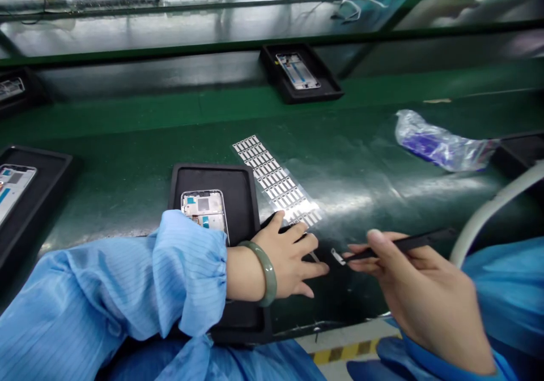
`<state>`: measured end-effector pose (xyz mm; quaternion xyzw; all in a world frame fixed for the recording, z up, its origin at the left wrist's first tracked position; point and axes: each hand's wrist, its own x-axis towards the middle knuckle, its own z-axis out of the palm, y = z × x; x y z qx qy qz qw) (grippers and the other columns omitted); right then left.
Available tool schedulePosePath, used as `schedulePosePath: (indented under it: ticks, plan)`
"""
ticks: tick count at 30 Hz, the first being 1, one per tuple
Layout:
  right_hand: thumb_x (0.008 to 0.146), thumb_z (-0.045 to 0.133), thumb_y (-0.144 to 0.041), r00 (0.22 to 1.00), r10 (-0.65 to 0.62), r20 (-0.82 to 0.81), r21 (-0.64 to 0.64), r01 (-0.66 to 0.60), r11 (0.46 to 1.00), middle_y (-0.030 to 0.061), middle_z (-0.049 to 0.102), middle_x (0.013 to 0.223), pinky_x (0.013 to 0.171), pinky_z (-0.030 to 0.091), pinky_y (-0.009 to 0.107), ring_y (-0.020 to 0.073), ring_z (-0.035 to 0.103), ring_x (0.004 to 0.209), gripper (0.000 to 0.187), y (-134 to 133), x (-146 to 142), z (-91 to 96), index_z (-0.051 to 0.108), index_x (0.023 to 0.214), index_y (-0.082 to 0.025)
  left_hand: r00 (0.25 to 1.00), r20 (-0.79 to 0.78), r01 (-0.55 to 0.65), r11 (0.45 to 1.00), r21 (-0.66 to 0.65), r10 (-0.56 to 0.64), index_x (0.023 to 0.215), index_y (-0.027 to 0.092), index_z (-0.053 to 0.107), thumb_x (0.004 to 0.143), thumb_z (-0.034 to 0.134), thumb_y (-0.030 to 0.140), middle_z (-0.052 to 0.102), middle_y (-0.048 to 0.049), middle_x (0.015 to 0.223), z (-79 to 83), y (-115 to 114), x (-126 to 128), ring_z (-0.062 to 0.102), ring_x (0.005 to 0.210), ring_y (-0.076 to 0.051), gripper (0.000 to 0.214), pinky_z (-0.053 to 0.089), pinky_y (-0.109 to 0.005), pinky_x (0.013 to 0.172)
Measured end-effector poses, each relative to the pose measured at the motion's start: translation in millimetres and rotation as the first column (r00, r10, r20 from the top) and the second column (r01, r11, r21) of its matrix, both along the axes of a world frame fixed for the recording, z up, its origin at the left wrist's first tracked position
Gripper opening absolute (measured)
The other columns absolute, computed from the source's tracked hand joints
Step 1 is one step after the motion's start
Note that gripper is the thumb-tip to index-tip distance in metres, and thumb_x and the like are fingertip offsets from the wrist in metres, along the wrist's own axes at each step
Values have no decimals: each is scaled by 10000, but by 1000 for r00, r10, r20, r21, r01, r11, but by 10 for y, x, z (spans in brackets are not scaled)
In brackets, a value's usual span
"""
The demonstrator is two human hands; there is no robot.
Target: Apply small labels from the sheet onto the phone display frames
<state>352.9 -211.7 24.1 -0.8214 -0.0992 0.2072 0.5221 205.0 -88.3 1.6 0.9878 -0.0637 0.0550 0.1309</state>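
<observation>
My left hand [291, 256] lies with fingers stretched out on the green belt, its fingertips on the near end of a clear sheet of small silver stickers [276, 180]. A green bangle circles that wrist. My right hand [408, 279] is closed on black tweezers [403, 244], whose tip holds a small silver sticker [337, 256] just right of my left fingertips. Under my left forearm sits a black tray [238, 199] with a phone frame [204, 208] in it, partly hidden by my blue sleeve.
Another black tray with a phone frame [297, 72] rides the belt farther back. A third tray [25, 194] sits at the left edge. A crumpled clear bag with blue contents [437, 143] lies at the right. A white hose [488, 211] curves in at the right.
</observation>
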Motion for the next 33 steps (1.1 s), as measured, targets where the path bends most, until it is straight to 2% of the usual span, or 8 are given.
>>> schedulePosePath:
  ticks: [6,11,13,17,20,22,27,33]
  plan:
    - [401,865,-592,957,-24,-288,193,82,978,44,685,684,489,530,339,161,612,505,568,316,-198,262,590,709,-201,975,-131,-212,915,-343,177,1177,89,584,926,601,448,652,-148,1104,435,318,-229,633,1047,-270,439,518,-398,879]
    - [555,822,-558,962,232,-146,356,-168,919,31,691,679,494,506,260,112,595,517,446,775,-672,301,617,680,-181,874,-287,-444,404,-799,392,1039,150,603,902,629,308,702,-28,916,574,573,-680,659,750,-117,211,515,-213,643]
    - [587,811,-536,948,305,-89,357,-255,898,31,702,671,501,506,248,117,611,532,401,925,-831,283,638,678,-186,837,-286,-458,314,-831,466,922,158,618,896,599,246,685,3,809,561,629,-839,633,691,-101,94,482,-192,596]
    - [608,821,-467,896,445,5,271,-429,861,23,709,646,480,513,233,128,636,534,315,1092,-1015,277,673,675,-197,826,-289,-521,462,-717,484,778,158,603,851,581,153,625,37,671,566,733,-1066,568,587,-87,76,413,-190,548]
    - [650,787,-474,762,645,59,146,-646,750,4,682,578,463,536,247,142,642,491,286,1161,-1078,306,685,670,-207,857,-333,-515,657,-550,393,750,149,599,832,590,137,630,21,659,621,813,-1182,578,585,-108,84,394,-209,544]
    - [653,777,-491,702,712,12,150,-705,693,1,664,546,441,537,250,146,635,459,307,1221,-1091,305,676,653,-201,853,-389,-511,711,-484,348,764,146,605,843,600,162,651,6,671,674,874,-1258,612,612,-130,81,404,-220,549]
    - [653,778,-520,805,583,-108,277,-539,796,16,704,638,437,548,239,120,625,454,372,1412,-1045,156,630,698,-181,752,-453,-653,635,-413,479,1125,138,568,911,605,341,697,8,787,710,1041,-1480,658,651,-154,296,460,-244,556]
    - [646,800,-506,858,497,-130,266,-453,851,-3,696,668,492,580,240,117,651,496,401,1578,-1048,-41,604,769,-179,865,21,-491,855,-170,501,1197,136,549,921,599,442,561,-153,1343,308,1033,-1606,494,1275,-334,415,450,-504,984]
